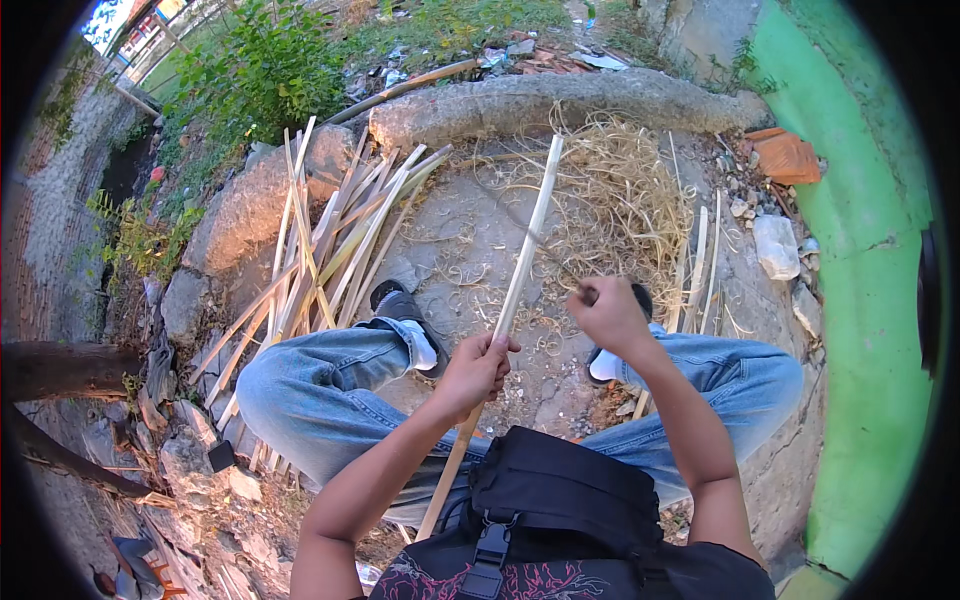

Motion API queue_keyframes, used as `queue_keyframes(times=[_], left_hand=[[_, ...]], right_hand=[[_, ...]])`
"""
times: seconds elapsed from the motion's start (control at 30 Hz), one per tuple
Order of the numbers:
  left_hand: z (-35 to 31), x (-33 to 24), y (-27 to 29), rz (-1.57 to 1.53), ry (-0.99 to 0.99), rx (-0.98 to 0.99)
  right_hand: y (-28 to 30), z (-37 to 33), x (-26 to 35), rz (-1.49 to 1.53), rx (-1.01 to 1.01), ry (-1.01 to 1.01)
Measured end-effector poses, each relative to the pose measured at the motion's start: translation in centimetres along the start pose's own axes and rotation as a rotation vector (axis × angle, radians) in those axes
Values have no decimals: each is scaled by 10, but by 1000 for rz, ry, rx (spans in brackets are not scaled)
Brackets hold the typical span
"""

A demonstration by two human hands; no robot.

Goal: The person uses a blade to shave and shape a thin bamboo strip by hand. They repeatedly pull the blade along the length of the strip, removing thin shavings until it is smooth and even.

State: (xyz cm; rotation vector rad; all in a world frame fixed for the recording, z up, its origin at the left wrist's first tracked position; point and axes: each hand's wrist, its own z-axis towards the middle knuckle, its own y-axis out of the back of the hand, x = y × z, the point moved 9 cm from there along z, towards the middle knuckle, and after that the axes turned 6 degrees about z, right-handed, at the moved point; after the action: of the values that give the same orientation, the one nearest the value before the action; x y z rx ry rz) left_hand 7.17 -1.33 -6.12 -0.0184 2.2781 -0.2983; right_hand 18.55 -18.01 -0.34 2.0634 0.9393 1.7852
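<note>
My left hand [474, 374] is closed around a long pale bamboo strip [523, 268]. The strip slants up and away from my lap, its far end over the ground between my feet. To the right of it, my right hand [612, 316] is closed on a knife with a dark handle end showing at the fist. The knife's thin dark blade [520, 222] looks blurred and curved, and runs up and left, crossing the strip in the picture. Whether blade and strip touch, I cannot tell. Curly bamboo shavings [620, 195] lie heaped beyond my right hand.
A pile of bamboo strips [335, 235] leans beside my left leg; a few more strips [700, 260] lie by my right. A low concrete kerb [560, 100] curves across the far side. At right stand a green wall [870, 330], a translucent block-like container [776, 247] and an orange piece [785, 156].
</note>
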Motion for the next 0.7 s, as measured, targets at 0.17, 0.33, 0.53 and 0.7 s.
queue_keyframes(times=[0.17, 0.33, 0.53, 0.7], left_hand=[[-1, -2, -2, 13, -8, -6], [-1, -8, 17, 488, -325, -289], [-4, 5, 8, 552, -252, -201], [-1, 11, 10, 548, -197, -202]], right_hand=[[-40, -29, 23, -344, 129, 179], [-54, -6, -12, -401, 138, 135], [43, 57, -100, -422, -226, -250], [43, 59, -115, -442, -274, -325]])
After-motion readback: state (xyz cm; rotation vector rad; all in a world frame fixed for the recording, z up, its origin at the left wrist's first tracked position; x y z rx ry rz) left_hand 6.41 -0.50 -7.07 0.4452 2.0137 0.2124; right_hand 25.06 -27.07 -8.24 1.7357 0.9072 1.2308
